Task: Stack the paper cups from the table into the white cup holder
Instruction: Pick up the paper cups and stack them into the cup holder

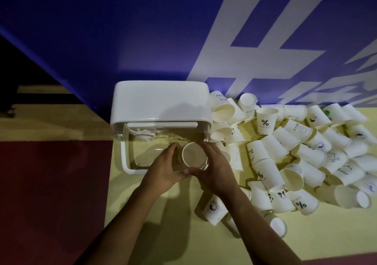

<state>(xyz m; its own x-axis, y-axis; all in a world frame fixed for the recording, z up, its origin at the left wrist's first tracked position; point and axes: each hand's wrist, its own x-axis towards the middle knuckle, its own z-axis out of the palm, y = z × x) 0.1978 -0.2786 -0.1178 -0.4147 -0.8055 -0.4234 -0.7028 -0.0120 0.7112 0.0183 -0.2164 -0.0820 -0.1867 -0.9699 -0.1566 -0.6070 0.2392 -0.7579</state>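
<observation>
A white cup holder [161,103] with a rounded top and a clear open front tray stands at the back of the yellow table [163,213]. Over that tray both my hands hold one paper cup [193,154], its open mouth facing up at me. My left hand [165,169] curls round its left side and my right hand [214,166] round its right side. More cup rims show just under it, between my fingers. A big heap of loose paper cups [302,152] lies to the right.
A blue wall with large white lettering [244,60] rises right behind the holder. Dark red floor [51,183] lies past the table's left edge. A few cups [214,207] lie close under my right forearm.
</observation>
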